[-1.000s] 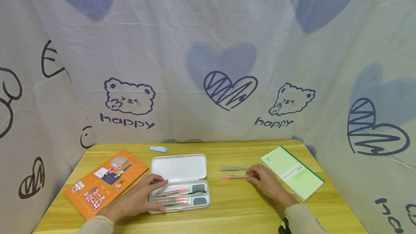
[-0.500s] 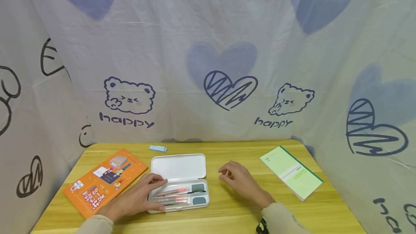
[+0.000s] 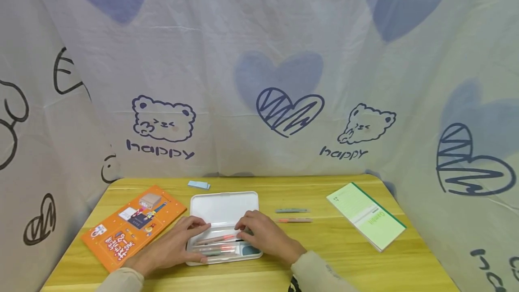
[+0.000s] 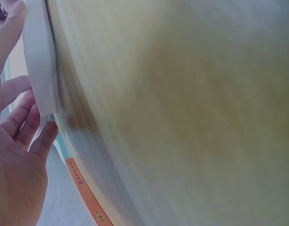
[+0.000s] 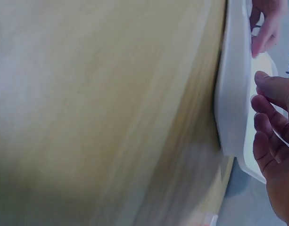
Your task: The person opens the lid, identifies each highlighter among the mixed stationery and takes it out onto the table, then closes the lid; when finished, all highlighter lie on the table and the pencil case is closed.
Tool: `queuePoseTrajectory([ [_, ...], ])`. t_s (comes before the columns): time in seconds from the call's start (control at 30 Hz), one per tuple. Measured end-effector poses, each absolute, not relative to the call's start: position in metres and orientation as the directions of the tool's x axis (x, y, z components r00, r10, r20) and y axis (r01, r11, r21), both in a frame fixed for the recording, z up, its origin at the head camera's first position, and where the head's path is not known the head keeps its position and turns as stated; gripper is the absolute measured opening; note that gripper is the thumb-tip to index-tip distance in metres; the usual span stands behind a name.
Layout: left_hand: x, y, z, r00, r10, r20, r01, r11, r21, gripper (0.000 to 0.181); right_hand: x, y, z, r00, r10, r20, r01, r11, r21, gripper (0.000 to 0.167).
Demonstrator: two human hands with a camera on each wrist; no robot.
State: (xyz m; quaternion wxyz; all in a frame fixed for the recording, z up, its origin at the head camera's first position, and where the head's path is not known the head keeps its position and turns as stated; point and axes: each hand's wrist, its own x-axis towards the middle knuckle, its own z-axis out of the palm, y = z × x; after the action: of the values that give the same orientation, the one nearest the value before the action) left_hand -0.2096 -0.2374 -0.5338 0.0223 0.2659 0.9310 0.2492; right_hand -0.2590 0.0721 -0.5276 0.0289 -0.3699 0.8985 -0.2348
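A white pencil case lies with its lid raised on the table. Inside are several pens, a black pen and a blue-grey block. My left hand grips the case's left end, thumb at the front and fingers at the hinge side. Over the case's right part is my right hand, fingers bent, nothing visible between thumb and fingers in the right wrist view. Right of the case lie a grey-green pen and a pinkish-brown pen, side by side.
An orange book lies at the left, partly beside my left forearm. A green notepad sits at the right. Small light-blue strips lie near the back edge. A printed curtain encloses the wooden table.
My right hand has let go of the pinkish-brown pen and moved left, across the table, to over the pencil case. The left hand has stayed on the case.
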Motion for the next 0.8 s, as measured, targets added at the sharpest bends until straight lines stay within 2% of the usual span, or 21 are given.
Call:
queuePoseTrajectory([
  [0.2, -0.21, -0.238, -0.533, -0.849, 0.516, 0.109, 0.502, 0.726, 0.47, 0.094, -0.259, 0.067, -0.532, -0.717, -0.688, 0.115, -0.669, 0.631, -0.393, 0.02],
  [0.6, -0.211, -0.237, -0.534, -0.848, 0.52, 0.105, 0.504, 0.727, 0.467, 0.093, -0.261, 0.056, -0.532, -0.686, -0.719, 0.107, -0.711, 0.634, -0.304, 0.015],
  [0.8, -0.211, -0.237, -0.533, -0.848, 0.521, 0.099, 0.5, 0.725, 0.473, 0.093, -0.261, 0.049, -0.527, -0.66, -0.743, 0.109, -0.748, 0.637, -0.184, 0.012],
])
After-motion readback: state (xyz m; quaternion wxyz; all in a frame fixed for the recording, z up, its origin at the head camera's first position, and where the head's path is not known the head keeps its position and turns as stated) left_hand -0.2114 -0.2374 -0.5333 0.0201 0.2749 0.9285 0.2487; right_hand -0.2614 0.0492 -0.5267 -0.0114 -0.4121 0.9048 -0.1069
